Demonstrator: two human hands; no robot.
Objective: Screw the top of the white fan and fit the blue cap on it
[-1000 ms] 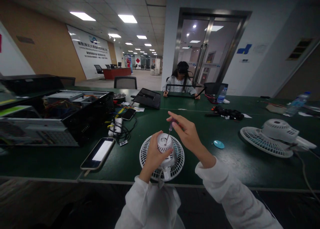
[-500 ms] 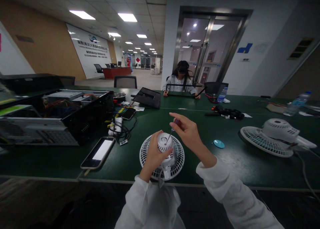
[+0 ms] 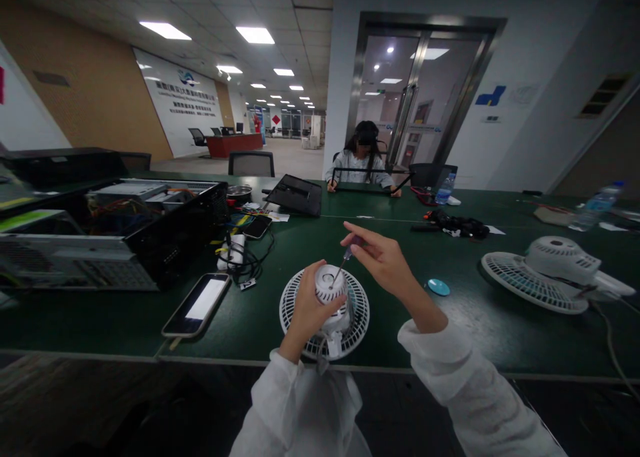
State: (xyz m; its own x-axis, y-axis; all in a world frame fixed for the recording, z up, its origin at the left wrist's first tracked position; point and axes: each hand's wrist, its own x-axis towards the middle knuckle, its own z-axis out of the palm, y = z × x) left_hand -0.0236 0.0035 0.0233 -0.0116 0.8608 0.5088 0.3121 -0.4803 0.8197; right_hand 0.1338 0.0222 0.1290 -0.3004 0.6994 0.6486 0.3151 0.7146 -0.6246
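A white fan [image 3: 359,317] lies grille down at the near edge of the green table, its rounded motor housing facing up. My left hand [image 3: 311,310] is wrapped round that housing, thumb on the near side and fingers on the far left. Above and to the right, my right hand [image 3: 377,254] pinches the handle of a screwdriver [image 3: 346,254]. The screwdriver leans to the right, and its thin shaft runs down to a spot on top of the housing. Whether the tip sits in a screw is too small to tell.
To the left lie a phone [image 3: 197,305], a cable bundle [image 3: 245,257] and an opened computer case [image 3: 150,237]. A blue disc [image 3: 439,287] and a second fan [image 3: 545,277] are on the right. Across the table, a person [image 3: 364,157] holds a black frame [image 3: 373,172].
My right hand has shifted slightly to the right, and its fingers have changed position on the screwdriver handle. My left hand and the fan have stayed in place.
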